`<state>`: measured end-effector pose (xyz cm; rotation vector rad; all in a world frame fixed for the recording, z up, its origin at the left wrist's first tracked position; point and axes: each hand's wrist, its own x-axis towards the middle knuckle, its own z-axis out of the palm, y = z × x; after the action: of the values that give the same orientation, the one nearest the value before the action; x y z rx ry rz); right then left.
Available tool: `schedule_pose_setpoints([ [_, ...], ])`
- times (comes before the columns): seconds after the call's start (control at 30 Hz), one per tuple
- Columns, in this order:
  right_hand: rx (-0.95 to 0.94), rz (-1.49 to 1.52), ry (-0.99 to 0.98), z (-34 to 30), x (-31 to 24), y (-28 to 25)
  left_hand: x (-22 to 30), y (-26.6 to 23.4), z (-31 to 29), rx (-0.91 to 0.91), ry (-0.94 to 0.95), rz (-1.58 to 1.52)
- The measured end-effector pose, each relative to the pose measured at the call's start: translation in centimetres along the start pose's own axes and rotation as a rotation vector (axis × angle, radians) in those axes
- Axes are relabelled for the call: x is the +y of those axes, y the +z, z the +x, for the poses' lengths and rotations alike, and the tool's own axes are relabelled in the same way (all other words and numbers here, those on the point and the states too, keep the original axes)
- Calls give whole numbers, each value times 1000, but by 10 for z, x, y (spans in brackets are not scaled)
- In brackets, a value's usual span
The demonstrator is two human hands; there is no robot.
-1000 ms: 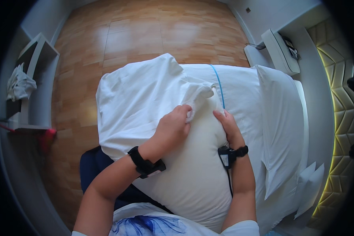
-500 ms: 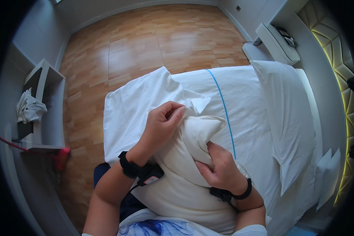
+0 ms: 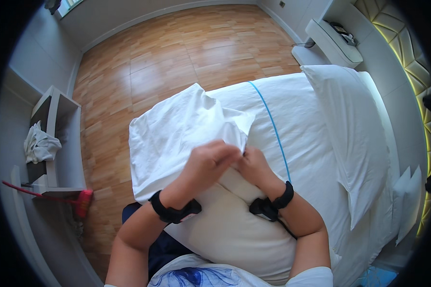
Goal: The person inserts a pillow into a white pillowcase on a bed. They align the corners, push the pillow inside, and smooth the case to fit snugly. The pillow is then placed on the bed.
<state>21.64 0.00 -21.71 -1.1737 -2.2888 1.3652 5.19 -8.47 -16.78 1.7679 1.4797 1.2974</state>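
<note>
A cream pillow point(image 3: 225, 222) lies against my body, its far end narrowed and folded between my hands. Beyond it, a white pillowcase point(image 3: 175, 136) is spread over the bed's left side, its near edge gathered at my fingers. My left hand point(image 3: 211, 165), slightly blurred, is closed on that edge. Close beside it, my right hand point(image 3: 256, 168) is closed at the pillow's folded end, right against the pillowcase opening. The fingertips of both hands nearly meet, and the pillow's tip is hidden there. Each wrist carries a black strap with a small device.
The white bed point(image 3: 304, 138) has a blue line point(image 3: 275, 126) across its sheet. Another white pillow point(image 3: 347, 129) leans at the right by the headboard. Left stands a shelf unit point(image 3: 67, 143) with a crumpled white cloth point(image 3: 41, 143) and a red-headed tool point(image 3: 84, 203). Wooden flooring point(image 3: 177, 48) lies beyond.
My right hand has moved away from me and left with the pillow's folded end, up to the pillowcase edge. My left hand has shifted slightly right and nearer, and the pillowcase opening now covers the pillow's tip.
</note>
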Motion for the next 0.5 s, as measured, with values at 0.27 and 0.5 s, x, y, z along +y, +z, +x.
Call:
schedule_pose_setpoints([
  [0.27, 487, -93, -134, 8, -1, -16, 3, 9, -59, 27, -211, 219],
  [0.5, 282, -532, -361, 8, 13, -54, -13, -20, -104, 83, -189, 528],
])
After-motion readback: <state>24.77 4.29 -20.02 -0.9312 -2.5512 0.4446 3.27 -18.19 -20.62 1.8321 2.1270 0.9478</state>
